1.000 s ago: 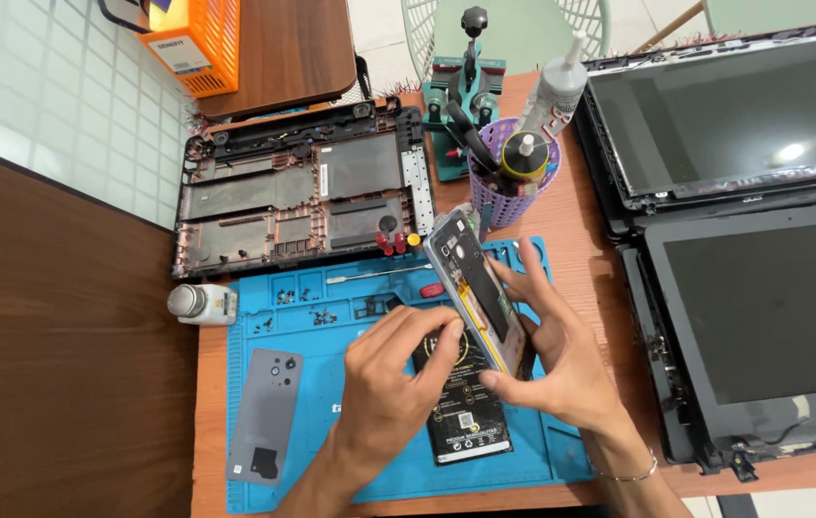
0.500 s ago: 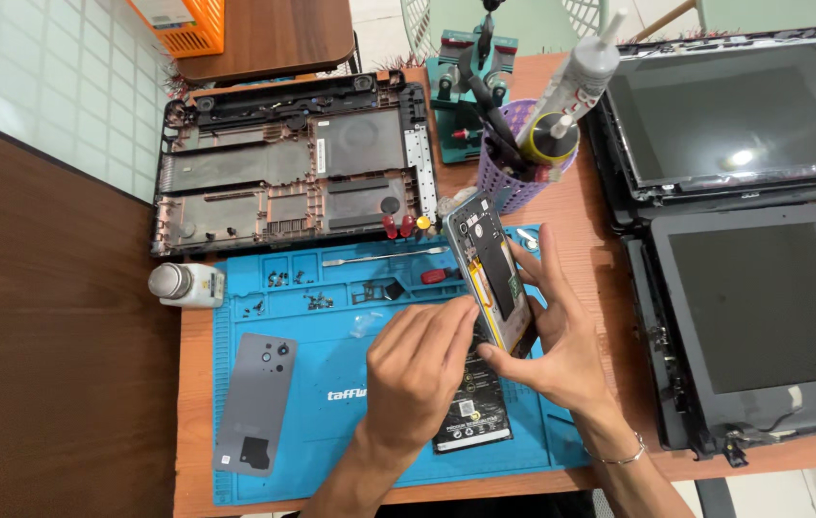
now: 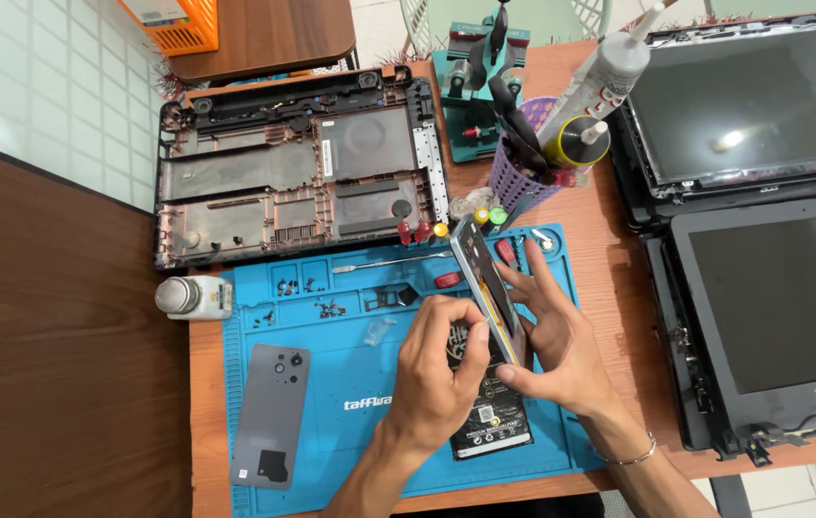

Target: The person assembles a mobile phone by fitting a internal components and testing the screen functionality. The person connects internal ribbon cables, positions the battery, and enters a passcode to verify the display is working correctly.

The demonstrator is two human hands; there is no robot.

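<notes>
Near the middle of the frame, the left hand [image 3: 437,379] and right hand [image 3: 557,350] both hold the phone screen [image 3: 487,288], tilted up off the phone body [image 3: 488,408] on the blue mat [image 3: 331,384]; the grey back cover [image 3: 270,414] already lies off at lower left; the screen is not fully free yet, I think.

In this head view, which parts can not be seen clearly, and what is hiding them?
- Upper part of the opened black phone body: covered by the left hand.
- Far face of the tilted phone screen panel: turned away; the right hand sits behind it.
- Tiny screws on the blue silicone repair mat: too small to count.
- Orange plastic basket: cut by the top edge.
</notes>
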